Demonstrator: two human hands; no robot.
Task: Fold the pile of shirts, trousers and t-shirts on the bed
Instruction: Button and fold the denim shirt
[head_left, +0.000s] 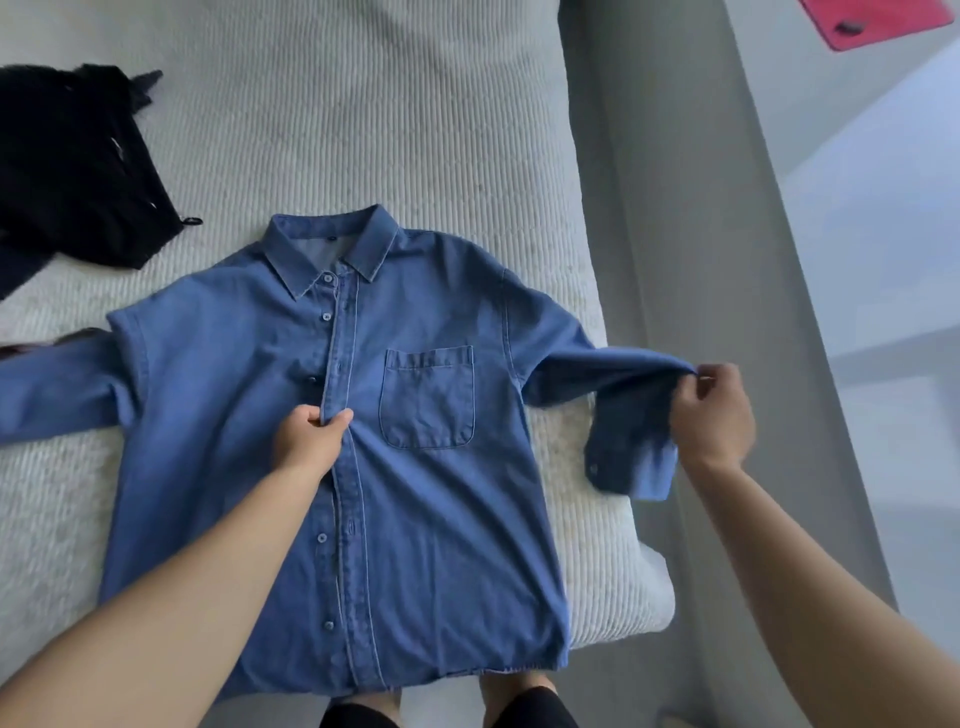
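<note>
Denim, basically: a blue button-up denim shirt (415, 493) is lying face up on the white ribbed bedspread (363, 130), collar pointing to the far side and hem hanging at the near edge. My left hand (311, 436) is pinching the button placket around mid-chest, thumb and fingers closed on the fabric. My right hand (711, 415) is gripping the shirt's right-side sleeve (613, 384) near the cuff and holding it up off the bed's right edge. A crumpled black garment (72, 171) is sitting far left.
</note>
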